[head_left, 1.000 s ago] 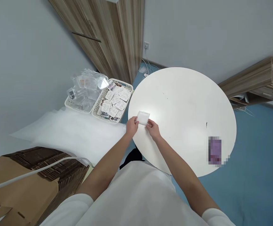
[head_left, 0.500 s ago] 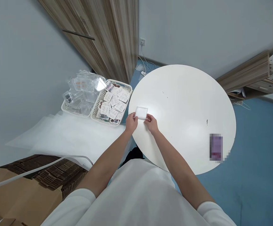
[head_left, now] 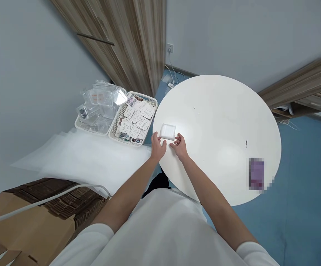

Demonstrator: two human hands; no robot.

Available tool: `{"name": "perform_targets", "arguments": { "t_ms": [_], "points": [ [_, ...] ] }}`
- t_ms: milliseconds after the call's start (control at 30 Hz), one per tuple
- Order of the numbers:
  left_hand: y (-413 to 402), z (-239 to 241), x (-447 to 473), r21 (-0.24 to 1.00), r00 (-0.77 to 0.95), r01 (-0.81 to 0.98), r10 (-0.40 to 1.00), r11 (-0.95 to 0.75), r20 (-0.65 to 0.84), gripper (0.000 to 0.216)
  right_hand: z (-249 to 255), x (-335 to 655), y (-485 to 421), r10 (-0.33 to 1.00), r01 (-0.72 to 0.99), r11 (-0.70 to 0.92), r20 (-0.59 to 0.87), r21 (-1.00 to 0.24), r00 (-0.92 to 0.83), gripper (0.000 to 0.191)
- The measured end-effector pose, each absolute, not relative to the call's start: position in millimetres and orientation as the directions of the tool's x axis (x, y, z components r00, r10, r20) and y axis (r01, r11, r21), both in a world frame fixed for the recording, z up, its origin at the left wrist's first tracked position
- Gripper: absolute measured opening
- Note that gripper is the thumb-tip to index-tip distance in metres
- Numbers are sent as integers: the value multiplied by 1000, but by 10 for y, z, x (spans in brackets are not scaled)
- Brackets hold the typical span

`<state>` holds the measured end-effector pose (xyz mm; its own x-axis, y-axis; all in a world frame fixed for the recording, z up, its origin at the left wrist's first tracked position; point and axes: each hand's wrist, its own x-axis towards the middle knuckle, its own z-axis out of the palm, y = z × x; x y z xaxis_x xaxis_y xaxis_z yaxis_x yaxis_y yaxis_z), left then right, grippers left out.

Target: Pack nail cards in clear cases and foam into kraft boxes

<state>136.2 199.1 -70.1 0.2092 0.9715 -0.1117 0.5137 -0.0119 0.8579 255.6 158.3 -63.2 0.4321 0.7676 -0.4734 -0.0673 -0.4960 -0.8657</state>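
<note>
The fingers and thumb of the left hand [head_left: 158,148] stand parted in a loose curve, with nothing gripped between them. Those of the right hand [head_left: 180,147] are also spread, a narrower gap between thumb and index finger, and likewise grip nothing. Just beyond the fingertips, between the 2 hands, a small, flat, rectangular packet in white, soft-looking wrap [head_left: 167,131] lies on the table, close to its left edge. Whether a left fingertip grazes the packet's near left corner is hard to tell at this size.

Under it spreads a round, glossy white tabletop [head_left: 218,111], marked by a few dark specks. Toward its right edge sits a purple, upright-rectangular item blurred into pixels [head_left: 256,173].

Left of the table, 2 perforated plastic baskets stand side by side: a cream basket [head_left: 125,141] filled with white printed cards [head_left: 142,123], and a white basket [head_left: 91,130] heaped with clear plastic boxes [head_left: 102,99]. Nearer the person lie translucent white sheets [head_left: 85,159], then a stack of folded brown cardboard [head_left: 38,221] crossed by a thin white bar [head_left: 52,198]. A wood-grain cabinet [head_left: 127,40] rises behind the baskets.
</note>
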Motion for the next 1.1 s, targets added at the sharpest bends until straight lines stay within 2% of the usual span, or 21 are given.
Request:
{"name": "perform_targets", "arguments": {
  "t_ms": [167,333,500,600,733,833,967,1100],
  "points": [
    [1917,-712,1361,903,186,429,979,-1,-88,62,-551,2567,1444,766,-54,-506,-478,-861,430,74],
    [1712,-693,1262,956,165,292,984,21,-71,67,-471,2597,1144,792,-78,-462,-451,-883,412,64],
    [1125,-541,997,935,141,353,989,-18,-34,71,-409,2668,621,848,-118,-428,-443,-896,290,51],
    [645,-378,777,878,72,478,997,-10,-28,64,-385,2684,334,879,-87,-421,-429,-903,205,48],
    [43,-164,453,769,-47,627,992,121,-118,42,-372,2629,107,917,-18,-396,-396,-918,51,42],
    [-298,-58,218,723,-192,651,972,230,-137,34,-375,2532,52,925,38,-374,-375,-927,-56,40],
    [-591,17,-48,705,-381,638,923,310,-61,31,-336,2325,91,902,100,-331,-346,-938,-257,41],
    [-765,98,-267,711,-494,604,869,360,-21,31,-167,2061,184,865,191,-244,-303,-951,-401,41]
  ]
}}
